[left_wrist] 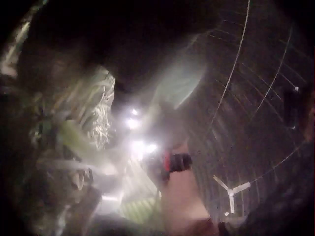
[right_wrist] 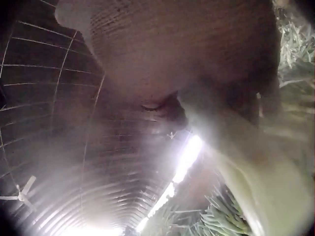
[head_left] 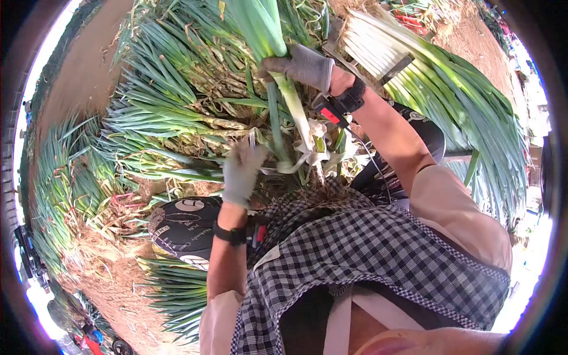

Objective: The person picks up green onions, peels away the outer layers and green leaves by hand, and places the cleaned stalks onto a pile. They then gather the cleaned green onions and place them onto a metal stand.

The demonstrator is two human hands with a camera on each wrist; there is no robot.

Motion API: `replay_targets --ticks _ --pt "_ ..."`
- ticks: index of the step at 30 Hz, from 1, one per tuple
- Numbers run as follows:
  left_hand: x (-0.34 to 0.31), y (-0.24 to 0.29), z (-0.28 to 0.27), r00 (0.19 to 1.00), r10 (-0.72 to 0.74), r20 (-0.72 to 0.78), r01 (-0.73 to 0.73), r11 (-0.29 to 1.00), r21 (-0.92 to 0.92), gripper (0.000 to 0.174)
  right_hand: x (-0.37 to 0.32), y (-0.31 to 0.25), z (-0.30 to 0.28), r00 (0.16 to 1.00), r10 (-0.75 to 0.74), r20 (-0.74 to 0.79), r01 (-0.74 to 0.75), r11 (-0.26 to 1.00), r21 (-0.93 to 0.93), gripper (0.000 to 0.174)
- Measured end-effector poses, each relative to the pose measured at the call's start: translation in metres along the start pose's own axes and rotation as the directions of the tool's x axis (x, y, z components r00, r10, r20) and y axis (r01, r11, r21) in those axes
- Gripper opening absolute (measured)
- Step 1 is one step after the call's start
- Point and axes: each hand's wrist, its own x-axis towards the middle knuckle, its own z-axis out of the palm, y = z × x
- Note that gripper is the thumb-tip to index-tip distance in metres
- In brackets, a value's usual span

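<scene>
My right hand (head_left: 302, 65), in a grey glove, grips a thick green onion (head_left: 290, 103) around its stalk. The green leaves rise past the hand, while the pale shaft slants down to roots near my lap. Loose, peeled-back leaves (head_left: 290, 165) hang around its lower end. In the right wrist view, the stalk (right_wrist: 256, 167) emerges below the dark gloved hand. My left hand (head_left: 242, 168), in a whitish glove, is raised just left of the onion, its fingers blurred. A pale narrow strip (head_left: 252, 137) shows at its fingertips; I cannot tell whether they pinch it.
Heaped untrimmed green onions (head_left: 177, 118) spread ahead and to the left. At the right, cleaned onions with white shafts (head_left: 367, 44) lie stacked on a stand, leaves draping outward. A checked apron (head_left: 367, 254) covers my lap. Dry debris litters the dirt floor (head_left: 112, 284).
</scene>
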Motion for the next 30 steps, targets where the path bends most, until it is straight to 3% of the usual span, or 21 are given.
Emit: replay_targets --ticks 1,2,4,6,8,10,11,15,17,18,19,21,22,23,25,26,29,30 --pt "0.011 0.021 -0.001 0.995 -0.093 0.043 0.089 0.992 0.090 0.030 -0.002 -0.005 0.004 0.998 -0.064 0.025 0.060 0.988 0.143 0.036" --pt "0.020 0.038 0.005 0.995 -0.090 0.042 0.086 0.992 0.091 0.030 -0.005 -0.011 0.008 0.990 -0.133 0.040 0.117 0.952 0.283 0.040" --pt "0.031 0.062 0.025 0.983 0.180 0.032 -0.171 0.967 -0.190 0.027 -0.022 -0.033 0.010 0.995 -0.099 0.025 0.085 0.942 0.325 0.048" --pt "0.037 0.071 0.038 0.979 0.193 0.069 -0.166 0.945 -0.282 0.026 -0.033 -0.054 0.011 0.985 -0.171 -0.037 0.166 0.847 0.506 0.037" --pt "0.038 0.070 0.044 0.972 0.202 0.117 -0.146 0.916 -0.374 0.026 -0.036 -0.054 0.008 0.991 -0.132 -0.006 0.116 0.853 0.509 0.039" --pt "0.036 0.060 0.047 0.966 0.232 0.115 -0.169 0.901 -0.400 0.024 -0.034 -0.038 0.004 0.975 -0.221 -0.026 0.204 0.839 0.504 0.038" --pt "0.036 0.055 0.047 0.970 0.206 0.131 -0.130 0.892 -0.433 0.023 -0.031 -0.023 0.003 0.968 -0.249 0.035 0.175 0.766 0.619 0.037" --pt "0.041 0.047 0.047 0.960 0.250 0.129 -0.138 0.819 -0.556 0.021 -0.022 -0.008 0.014 0.949 -0.314 0.039 0.199 0.688 0.698 0.036" --pt "0.048 0.052 0.045 0.967 0.104 0.233 -0.070 0.986 -0.148 0.019 -0.039 -0.046 0.011 0.957 -0.236 0.167 0.012 0.609 0.793 0.037" --pt "0.053 0.038 0.051 0.967 0.102 0.233 -0.069 0.987 -0.147 0.019 -0.036 -0.045 0.016 0.957 -0.236 0.167 0.011 0.607 0.794 0.037" --pt "0.060 0.004 0.064 0.959 0.052 0.280 0.040 0.949 -0.312 0.018 -0.031 -0.041 0.024 0.951 -0.281 0.133 0.073 0.618 0.783 0.038" --pt "0.072 -0.085 0.084 0.874 0.023 0.486 -0.009 0.999 -0.031 0.020 -0.037 -0.059 0.026 0.909 -0.393 0.136 0.149 0.612 0.776 0.034" --pt "0.076 -0.145 0.096 0.826 -0.054 0.561 -0.071 0.977 0.199 0.022 -0.037 -0.063 0.035 0.942 -0.330 0.063 0.193 0.685 0.703 0.036" --pt "0.080 -0.203 0.107 0.768 -0.131 0.627 -0.175 0.899 0.401 0.024 -0.040 -0.060 0.033 0.931 -0.310 0.192 0.097 0.718 0.689 0.037" --pt "0.072 -0.228 0.114 0.735 -0.221 0.641 -0.103 0.898 0.428 0.027 -0.043 -0.054 0.045 0.884 -0.389 0.260 0.147 0.759 0.635 0.041" --pt "0.073 -0.234 0.107 0.806 -0.116 0.580 -0.060 0.960 0.275 0.028 -0.039 -0.030 0.051 0.870 -0.303 0.389 -0.063 0.714 0.697 0.044" --pt "0.073 -0.181 0.062 0.965 0.099 0.241 -0.044 0.974 -0.224 0.032 -0.068 0.006 0.084 0.847 -0.219 0.483 -0.154 0.770 0.619 0.054" --pt "0.076 -0.140 0.038 0.993 -0.016 0.116 0.053 0.945 -0.324 0.036 -0.080 0.016 0.092 0.850 -0.197 0.488 -0.172 0.772 0.612 0.054"
